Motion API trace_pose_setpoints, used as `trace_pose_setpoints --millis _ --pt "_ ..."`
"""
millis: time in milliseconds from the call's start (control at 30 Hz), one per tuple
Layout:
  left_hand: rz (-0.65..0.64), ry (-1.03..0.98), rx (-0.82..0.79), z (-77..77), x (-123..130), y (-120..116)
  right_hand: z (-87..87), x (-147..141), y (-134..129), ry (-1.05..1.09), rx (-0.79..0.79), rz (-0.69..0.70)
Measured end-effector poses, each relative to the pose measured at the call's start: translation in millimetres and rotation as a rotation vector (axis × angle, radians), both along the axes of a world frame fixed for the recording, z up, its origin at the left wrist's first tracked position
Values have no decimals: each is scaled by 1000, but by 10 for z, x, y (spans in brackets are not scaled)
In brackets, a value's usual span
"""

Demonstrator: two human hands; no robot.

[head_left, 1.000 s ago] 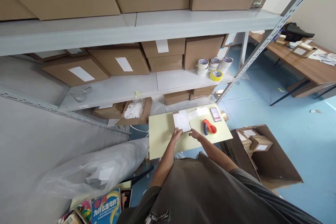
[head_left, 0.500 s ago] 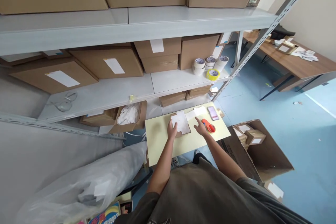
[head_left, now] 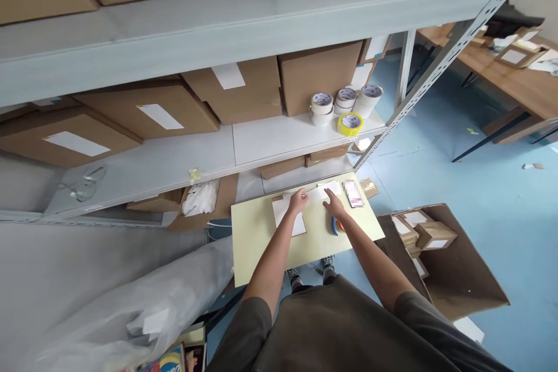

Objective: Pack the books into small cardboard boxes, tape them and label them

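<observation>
My left hand [head_left: 299, 201] is closed on the left end of a white paper strip [head_left: 317, 193], above a flat cardboard box with a white sheet [head_left: 288, 216] on it. At the strip's right side, my right hand [head_left: 333, 204] has its fingers apart, close to the paper. Beneath my right wrist, a red and blue tape dispenser [head_left: 335, 226] is partly hidden. A phone [head_left: 353, 193] lies at the right of the pale yellow board [head_left: 257, 244].
Tape rolls [head_left: 322, 103] and cardboard boxes [head_left: 322, 78] stand on the grey shelf [head_left: 187, 154] ahead. At the right is an open carton [head_left: 462, 267] holding small boxes. A plastic bag [head_left: 174, 296] bulges at the lower left.
My left hand has left the flat box and moved right to the white strip. My right hand stays near the strip. The camera view has shifted.
</observation>
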State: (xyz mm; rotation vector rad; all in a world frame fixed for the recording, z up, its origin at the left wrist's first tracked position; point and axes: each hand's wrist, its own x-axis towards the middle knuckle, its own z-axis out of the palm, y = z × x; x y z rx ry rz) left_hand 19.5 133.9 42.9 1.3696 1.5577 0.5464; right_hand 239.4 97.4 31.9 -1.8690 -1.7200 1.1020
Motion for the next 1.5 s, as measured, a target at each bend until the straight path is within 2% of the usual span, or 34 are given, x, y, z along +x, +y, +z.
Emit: trace_pose_setpoints --millis 167,333,467,600,767,867,967,1067,1167,1267,1367,1433,1500 --pt "-88 204 -116 -435 408 393 -475 135 351 -78 -129 136" --pt "-123 383 -151 -797 544 615 -915 211 555 -177 -351 244" --pt "-139 502 -213 -896 544 667 -1103 213 563 -232 -367 300" --pt "-92 447 -212 -827 528 641 -1134 207 556 -233 -355 299" --pt "-70 430 -158 -594 496 558 -948 283 633 -158 -375 257" --pt "-56 418 -162 -429 474 537 -734 322 640 -91 -277 227" --pt "29 367 -207 -253 463 567 -497 290 503 10 -155 273" --pt "43 306 -226 -67 482 622 -282 189 260 114 -80 307" --pt "5 241 -242 117 526 661 -95 118 78 161 27 165" --pt "-32 99 -243 282 566 674 81 205 65 236 75 -14" --pt "-85 -101 -90 405 622 677 253 470 159 427 46 -150" --pt "-197 -161 2 457 693 675 361 691 220 609 -2 -209" --pt "-351 -180 23 493 789 667 452 898 252 767 -35 -267"
